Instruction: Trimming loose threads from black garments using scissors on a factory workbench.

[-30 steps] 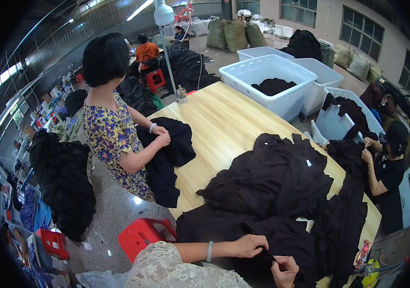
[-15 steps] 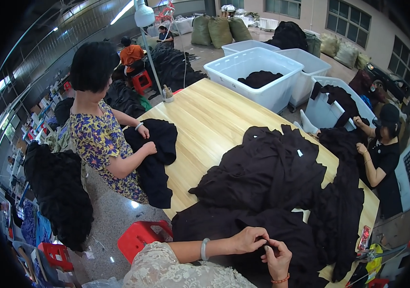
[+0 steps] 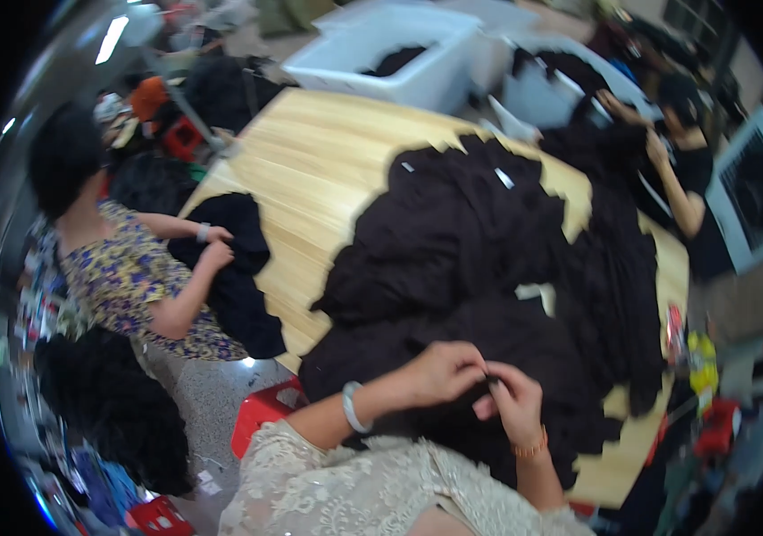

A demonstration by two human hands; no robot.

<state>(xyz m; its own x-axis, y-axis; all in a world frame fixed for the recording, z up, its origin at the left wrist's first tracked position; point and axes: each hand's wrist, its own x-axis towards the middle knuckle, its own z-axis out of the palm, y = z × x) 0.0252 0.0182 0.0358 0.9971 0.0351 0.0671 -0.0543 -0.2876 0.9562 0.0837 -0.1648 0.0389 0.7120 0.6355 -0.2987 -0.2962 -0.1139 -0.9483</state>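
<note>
Over the front of the wooden table spreads a large heap of black garments (image 3: 453,241), with small white tags showing on it. My left hand (image 3: 442,373), a pale bangle on its wrist, is closed in a pinch on a small bit of black cloth above the near part of the heap. Against it, my right hand (image 3: 517,404), with an orange bead bracelet, has its thumb and fingers closed on the same spot. Only a dark speck of the cloth shows between the fingertips; motion blur hides its exact edge.
The wooden table (image 3: 310,134) runs away from me. At its left a person (image 3: 145,268) in a flowered dress handles black cloth; at the right another person (image 3: 689,179) in black lifts a garment. White plastic bins (image 3: 381,82) stand behind. A red stool (image 3: 261,415) is at the near left.
My view has tilted down and shifted, so the table and people sit higher and further left in it. My hands remain together, pinching the black cloth.
</note>
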